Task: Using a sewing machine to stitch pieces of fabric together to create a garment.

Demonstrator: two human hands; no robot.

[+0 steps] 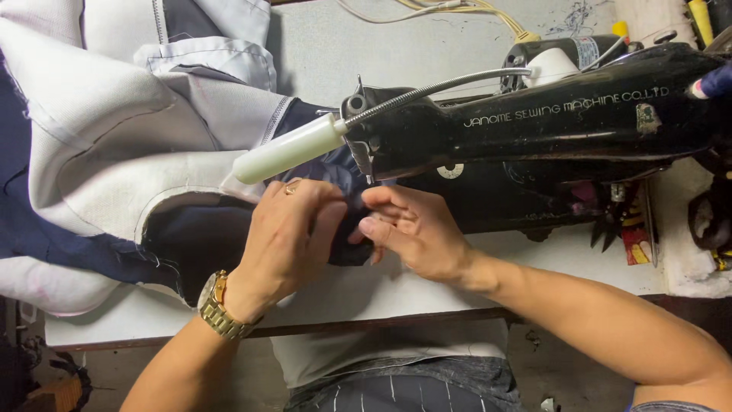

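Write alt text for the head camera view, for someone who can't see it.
Two bare hands pinch dark navy fabric under the needle of a black sewing machine: the left hand, with a gold watch and ring, beside the right hand. A white tube lamp sits above, and white-lined garment pieces lie to the left on the table.

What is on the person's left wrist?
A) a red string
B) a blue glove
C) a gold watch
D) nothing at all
C: a gold watch with a metal link band wraps the wrist of the left hand, which presses on the dark fabric beside the right hand under the black sewing machine.
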